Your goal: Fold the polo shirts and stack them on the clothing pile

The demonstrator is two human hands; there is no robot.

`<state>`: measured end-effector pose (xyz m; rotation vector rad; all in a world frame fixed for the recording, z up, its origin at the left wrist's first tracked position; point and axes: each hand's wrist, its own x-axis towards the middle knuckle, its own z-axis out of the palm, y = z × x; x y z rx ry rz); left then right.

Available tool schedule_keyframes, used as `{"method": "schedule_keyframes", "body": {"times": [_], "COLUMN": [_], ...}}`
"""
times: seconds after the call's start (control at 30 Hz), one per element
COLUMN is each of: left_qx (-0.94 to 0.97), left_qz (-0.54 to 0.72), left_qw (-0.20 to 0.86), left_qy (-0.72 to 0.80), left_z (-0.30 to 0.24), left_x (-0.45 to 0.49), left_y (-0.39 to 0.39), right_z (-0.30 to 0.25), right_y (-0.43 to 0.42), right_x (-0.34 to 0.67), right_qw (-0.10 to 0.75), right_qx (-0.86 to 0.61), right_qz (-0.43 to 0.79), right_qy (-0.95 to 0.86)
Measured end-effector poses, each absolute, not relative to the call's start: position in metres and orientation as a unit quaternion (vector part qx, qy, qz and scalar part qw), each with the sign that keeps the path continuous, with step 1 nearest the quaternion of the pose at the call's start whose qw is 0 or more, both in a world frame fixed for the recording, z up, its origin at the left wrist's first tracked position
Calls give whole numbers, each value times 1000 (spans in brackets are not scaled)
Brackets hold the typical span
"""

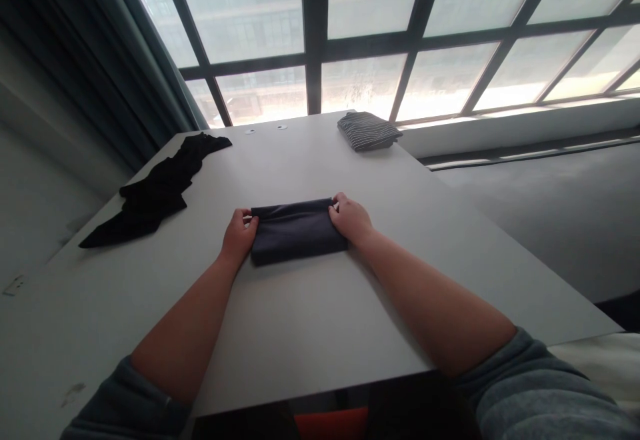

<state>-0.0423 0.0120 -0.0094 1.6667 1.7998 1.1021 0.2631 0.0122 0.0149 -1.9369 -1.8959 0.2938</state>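
Note:
A dark grey folded cloth (296,232) lies flat in the middle of the white table (310,333). My left hand (239,235) pinches its left edge, fingers curled onto the fabric. At the right edge, my right hand (351,218) grips the cloth near its far corner. Both forearms reach forward from grey pushed-up sleeves.
A loose black garment (159,190) sprawls at the table's left side. A folded striped cloth (367,131) sits at the far edge by the big window (360,33). A dark curtain (75,60) hangs at left. The table's right edge drops to a grey floor.

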Motion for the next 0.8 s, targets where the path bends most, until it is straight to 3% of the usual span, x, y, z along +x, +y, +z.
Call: {"method": "schedule_keyframes", "body": {"times": [0.17, 0.37, 0.5, 0.8], "left_qx": [734, 827, 816, 768], "left_qz": [421, 225, 155, 200], "left_qw": [124, 48, 45, 116], "left_qy": [519, 512, 555, 598], "left_z": [21, 14, -12, -26], "left_x": [-33, 7, 6, -27], "left_y": [-9, -27, -14, 20], "right_z": [22, 10, -1, -4], "right_y": [0, -8, -1, 11], "right_x": [248, 232, 236, 246], "right_qw": [285, 176, 129, 130], "right_qx": [-557, -485, -511, -588], "right_qz": [29, 107, 138, 179], "right_qy": [-779, -850, -839, -778]}}
